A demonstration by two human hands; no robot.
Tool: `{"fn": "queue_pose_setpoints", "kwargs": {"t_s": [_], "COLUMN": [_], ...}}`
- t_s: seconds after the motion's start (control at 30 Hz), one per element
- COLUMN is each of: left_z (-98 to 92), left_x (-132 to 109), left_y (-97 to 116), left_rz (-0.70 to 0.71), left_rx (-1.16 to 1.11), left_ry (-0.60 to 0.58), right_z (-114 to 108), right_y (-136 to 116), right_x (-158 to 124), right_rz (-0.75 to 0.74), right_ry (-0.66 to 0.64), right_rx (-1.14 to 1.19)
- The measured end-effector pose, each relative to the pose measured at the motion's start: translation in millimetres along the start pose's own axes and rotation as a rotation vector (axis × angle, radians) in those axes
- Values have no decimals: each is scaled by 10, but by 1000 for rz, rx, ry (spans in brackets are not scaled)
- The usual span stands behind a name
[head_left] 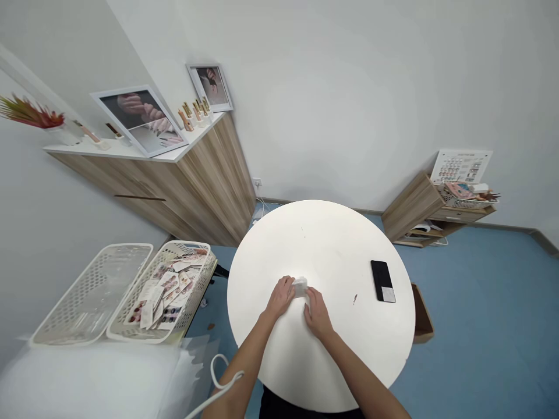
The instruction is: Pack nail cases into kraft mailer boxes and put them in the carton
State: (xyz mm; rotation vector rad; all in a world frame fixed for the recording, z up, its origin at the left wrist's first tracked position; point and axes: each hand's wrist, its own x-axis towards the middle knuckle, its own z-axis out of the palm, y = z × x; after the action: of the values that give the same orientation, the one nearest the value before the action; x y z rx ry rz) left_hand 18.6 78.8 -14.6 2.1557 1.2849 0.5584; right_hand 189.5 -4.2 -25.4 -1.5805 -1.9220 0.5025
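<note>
A small translucent whitish packet (300, 286) is between my two hands, at or just above the round white table (336, 244). My left hand (280, 295) has its fingers closed on the packet's left side. At the right side, my right hand (318, 311) grips the packet's edge with bent fingers, the thumb lower down. What the packet contains is too small to make out.
A black phone (382, 280) lies on the table's right side. Left of the table stand a white basket of printed cards (205, 273) and a second white basket (43, 326). A wooden cabinet (213, 186) stands behind; a white cable (218, 391) crosses near my left forearm.
</note>
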Motion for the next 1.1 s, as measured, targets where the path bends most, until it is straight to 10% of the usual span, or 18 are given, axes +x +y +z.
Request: {"fn": "queue_pose_setpoints", "kwargs": {"t_s": [0.3,0.67,1.1], "left_z": [370,764,796], "left_x": [3,-864,-731], "left_y": [-135,97,261], "left_rz": [-118,-120,-267], "left_rx": [287,404,392], "left_ry": [152,155,89], "right_z": [295,302,160], "right_y": [35,39,106], "right_x": [-27,-59,81], "right_rz": [-82,-75,-79], "right_ry": [-304,-290,-443], "right_rx": [-426,-463,-522]}}
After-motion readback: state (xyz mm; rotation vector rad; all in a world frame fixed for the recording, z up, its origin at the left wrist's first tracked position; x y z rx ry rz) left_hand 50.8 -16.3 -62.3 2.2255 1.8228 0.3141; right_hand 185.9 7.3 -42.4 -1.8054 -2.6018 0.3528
